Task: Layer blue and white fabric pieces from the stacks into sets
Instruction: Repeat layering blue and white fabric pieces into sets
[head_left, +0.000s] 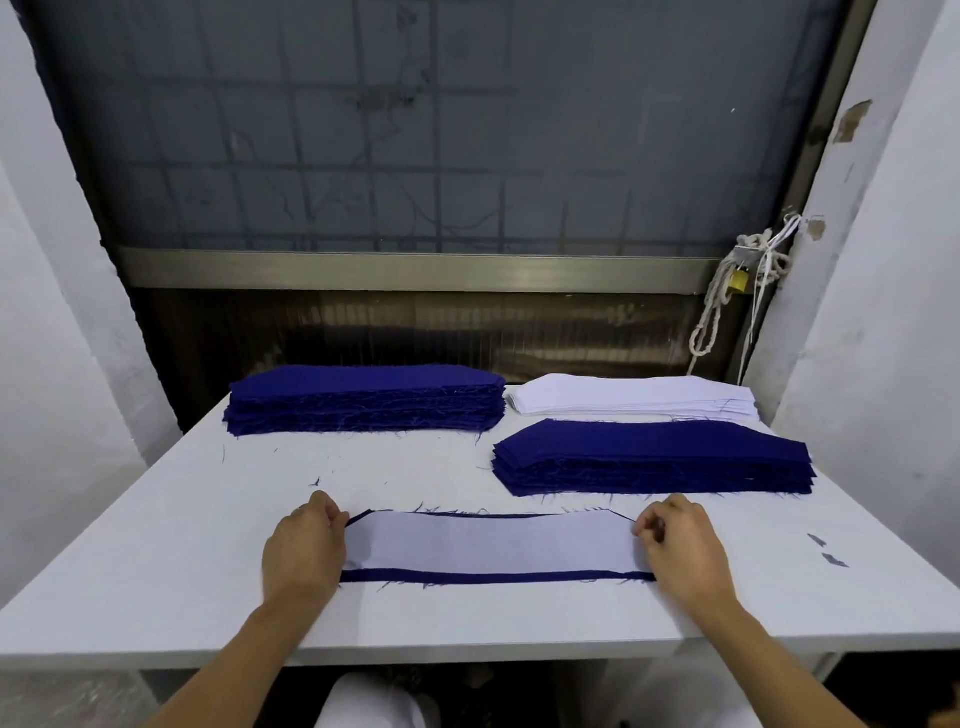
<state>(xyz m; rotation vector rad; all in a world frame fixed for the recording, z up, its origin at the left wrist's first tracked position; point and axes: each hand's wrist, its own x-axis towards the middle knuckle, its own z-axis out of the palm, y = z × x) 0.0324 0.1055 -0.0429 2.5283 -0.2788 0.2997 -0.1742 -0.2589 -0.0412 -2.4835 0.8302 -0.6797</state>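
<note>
A white fabric piece (488, 543) lies flat on a blue fabric piece (493, 576) at the front of the table, with blue showing along its near and far edges. My left hand (304, 551) pinches the left end of this pair. My right hand (678, 545) pinches the right end. A tall blue stack (366, 397) stands at the back left. Behind on the right is a white stack (634, 396), and a second blue stack (654, 460) sits in front of it.
The white table (156, 561) has loose blue threads and two small blue scraps (826, 550) near its right side. White walls close in on both sides. A rope with a yellow padlock (737, 280) hangs at the back right by the window frame.
</note>
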